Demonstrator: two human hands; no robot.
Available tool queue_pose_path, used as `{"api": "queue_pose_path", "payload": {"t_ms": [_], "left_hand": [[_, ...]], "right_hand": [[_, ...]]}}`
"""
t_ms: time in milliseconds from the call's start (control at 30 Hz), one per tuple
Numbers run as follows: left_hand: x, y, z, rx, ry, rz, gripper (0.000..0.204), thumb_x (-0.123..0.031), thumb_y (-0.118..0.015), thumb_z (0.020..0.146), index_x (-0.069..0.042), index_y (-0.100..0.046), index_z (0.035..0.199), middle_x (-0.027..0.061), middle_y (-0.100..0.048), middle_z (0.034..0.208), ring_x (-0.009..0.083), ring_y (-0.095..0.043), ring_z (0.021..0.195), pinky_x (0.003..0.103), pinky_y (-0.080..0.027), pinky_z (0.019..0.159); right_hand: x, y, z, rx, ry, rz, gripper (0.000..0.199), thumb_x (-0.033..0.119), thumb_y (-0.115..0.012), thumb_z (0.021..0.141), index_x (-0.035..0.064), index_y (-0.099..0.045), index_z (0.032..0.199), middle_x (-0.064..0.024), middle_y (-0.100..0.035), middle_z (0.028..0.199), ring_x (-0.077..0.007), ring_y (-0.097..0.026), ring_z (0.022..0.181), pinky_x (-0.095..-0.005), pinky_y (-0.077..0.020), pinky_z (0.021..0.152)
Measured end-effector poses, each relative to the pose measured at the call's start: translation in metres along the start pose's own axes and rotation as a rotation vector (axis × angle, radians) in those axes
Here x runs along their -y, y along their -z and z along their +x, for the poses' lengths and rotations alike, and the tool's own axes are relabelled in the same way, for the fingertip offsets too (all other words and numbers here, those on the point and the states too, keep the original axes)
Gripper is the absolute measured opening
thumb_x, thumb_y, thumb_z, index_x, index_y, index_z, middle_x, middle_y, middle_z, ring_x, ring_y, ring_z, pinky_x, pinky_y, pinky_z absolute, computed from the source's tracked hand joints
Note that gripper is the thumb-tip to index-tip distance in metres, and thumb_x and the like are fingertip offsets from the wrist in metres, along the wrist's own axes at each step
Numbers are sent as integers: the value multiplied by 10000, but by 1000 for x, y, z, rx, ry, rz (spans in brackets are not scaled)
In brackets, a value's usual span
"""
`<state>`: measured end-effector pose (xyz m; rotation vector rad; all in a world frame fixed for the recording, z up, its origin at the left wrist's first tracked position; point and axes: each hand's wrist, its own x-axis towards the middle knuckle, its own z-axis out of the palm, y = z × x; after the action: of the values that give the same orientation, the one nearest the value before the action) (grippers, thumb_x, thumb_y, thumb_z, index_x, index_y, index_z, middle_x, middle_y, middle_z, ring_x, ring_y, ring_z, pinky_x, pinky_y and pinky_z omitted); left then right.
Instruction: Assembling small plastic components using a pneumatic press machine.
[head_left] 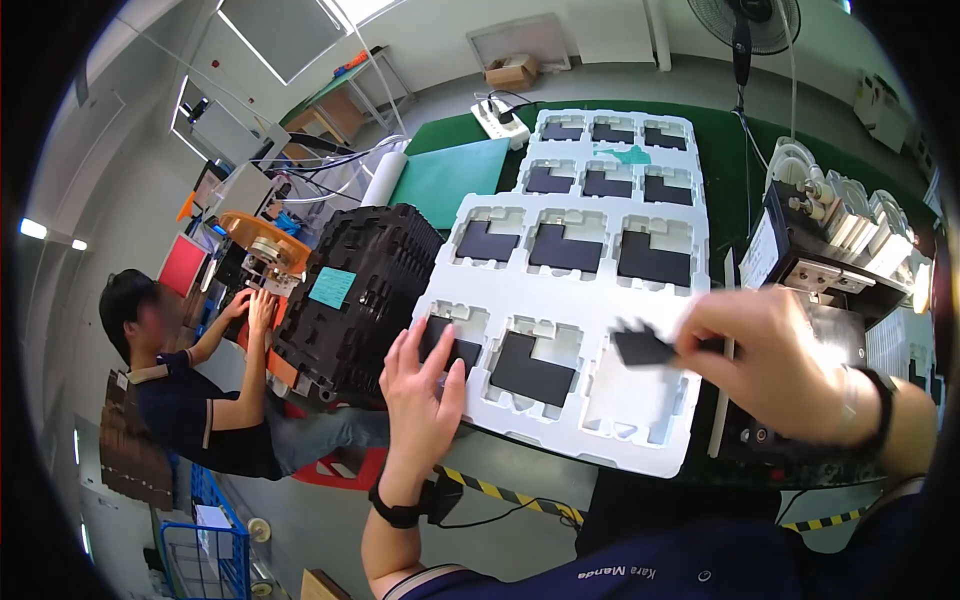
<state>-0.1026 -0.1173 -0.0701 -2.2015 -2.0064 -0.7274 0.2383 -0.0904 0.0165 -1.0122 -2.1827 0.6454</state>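
Observation:
My right hand (765, 345), smeared by motion, pinches a black flat part (642, 347) by its right end. The part hangs over the front right pocket of a white molded tray (478, 398), and the pocket's pale bottom shows beneath it. My left hand (422, 385) has its fingers spread over the tray's left edge. Its fingertips lie over or beside an L-shaped black part (455, 347) in the front left pocket; contact is hard to tell. Another L-shaped black part (532, 370) rests in the front middle pocket, and three more (563, 250) lie in the row behind.
Behind stands a similar white tray (560, 152) with several black parts. Stacked black trays (345, 295) rise on the left, near a seated co-worker (215, 400) handling a machine. On the right is a metal device (815, 275) with cables. A power strip (500, 122) lies at the back.

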Motion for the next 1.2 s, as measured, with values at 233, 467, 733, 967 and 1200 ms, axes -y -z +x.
{"api": "queue_pose_path", "payload": {"t_ms": [233, 467, 733, 967, 1200], "left_hand": [[-2, 16, 10, 26, -4, 95, 430, -200, -640, 861, -61, -623, 1267, 178, -495, 1298, 376, -474, 1169, 464, -406, 992], [-3, 7, 31, 94, -63, 175, 388, -128, -593, 881, -15, -598, 1252, 197, -479, 1302, 381, -455, 1209, 443, -364, 1055], [-87, 60, 57, 134, -200, 179, 498, -217, -542, 975, 0, -470, 1417, 233, -398, 1468, 369, -385, 1376, 434, -285, 1138], [-235, 49, 58, 705, -1030, -163, 870, -397, -805, 738, -10, -453, 1434, 232, -385, 1509, 398, -350, 1406, 519, -271, 1138], [-276, -11, 59, 837, -1293, -111, 874, -436, -773, 767, 40, -440, 1421, 228, -378, 1527, 364, -344, 1435, 511, -239, 1175]], "right_hand": [[-26, 71, -137, -277, -457, -34, 369, -9, -859, 551, 29, -661, 861, -58, -663, 881, -139, -653, 788, -258, -508, 711], [-64, 103, -175, -165, -780, 309, 267, -3, -799, 742, -9, -712, 994, -86, -693, 980, -152, -653, 922, -285, -522, 793], [-83, 63, -153, -193, -179, -286, 189, 228, -765, 826, 105, -678, 941, -76, -584, 849, -267, -578, 822, -369, -475, 714], [-91, 55, -151, -235, -48, -454, 193, 172, -686, 830, 117, -673, 1014, -44, -537, 885, -234, -549, 824, -344, -452, 733], [-86, 50, -153, -207, -22, -661, 344, 177, -732, 726, 124, -706, 1065, -20, -566, 918, -186, -579, 805, -323, -434, 694]]}}
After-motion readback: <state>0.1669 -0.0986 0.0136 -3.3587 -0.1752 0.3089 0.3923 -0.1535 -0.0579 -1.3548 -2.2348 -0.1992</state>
